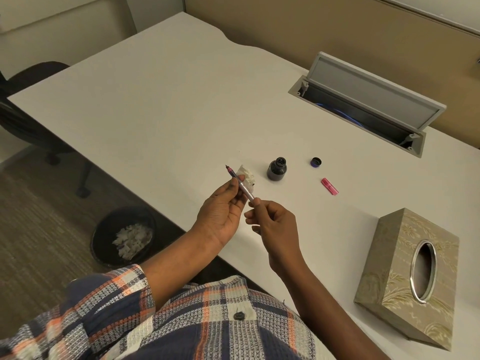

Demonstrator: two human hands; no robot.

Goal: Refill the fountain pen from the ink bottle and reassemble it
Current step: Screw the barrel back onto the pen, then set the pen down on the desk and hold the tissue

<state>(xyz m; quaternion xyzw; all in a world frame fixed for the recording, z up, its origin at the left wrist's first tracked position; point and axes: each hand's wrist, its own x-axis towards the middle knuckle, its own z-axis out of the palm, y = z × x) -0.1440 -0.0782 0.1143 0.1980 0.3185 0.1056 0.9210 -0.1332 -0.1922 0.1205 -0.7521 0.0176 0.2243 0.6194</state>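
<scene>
Pen (pixel 242 187): you hold it over the desk's (pixel 168 100) near edge, nib pointing away.
Left hand (pixel 220 214): fingers curled round the pen's front part.
Right hand (pixel 272 224): pinching the rear end.
Ink bottle (pixel 277 169): open, mid-desk, with its cap (pixel 316 162) apart to the right.
Done: filling seems finished or nearly so.
Left: refit the pink piece (pixel 330 187) lying near the cap, and probably close the bottle.
</scene>
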